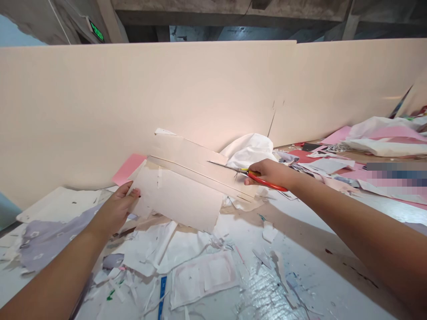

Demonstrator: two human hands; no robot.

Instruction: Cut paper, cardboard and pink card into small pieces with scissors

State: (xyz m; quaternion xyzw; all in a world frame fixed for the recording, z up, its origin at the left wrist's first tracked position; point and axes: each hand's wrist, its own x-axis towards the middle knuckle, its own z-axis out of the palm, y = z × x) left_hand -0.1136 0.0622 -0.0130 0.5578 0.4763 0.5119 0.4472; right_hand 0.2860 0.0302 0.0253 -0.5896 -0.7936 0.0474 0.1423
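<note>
My left hand [118, 205] grips the left edge of a large pale cardboard sheet [180, 195], thumb on top, and holds it tilted above the table. My right hand [270, 172] is closed round the red handles of a pair of scissors [247, 172]. The scissor blades point left and lie into the cardboard along a long cut that splits off an upper strip [190, 153]. A pink sheet [128, 168] shows behind the cardboard's left corner.
Paper scraps [200, 273] and a blue ruler [162, 291] litter the white table [300, 253] below. A white crumpled bag [250, 149] lies behind the scissors. Pink and white sheets [383, 138] pile up at the right. A tall beige partition [133, 98] closes off the back.
</note>
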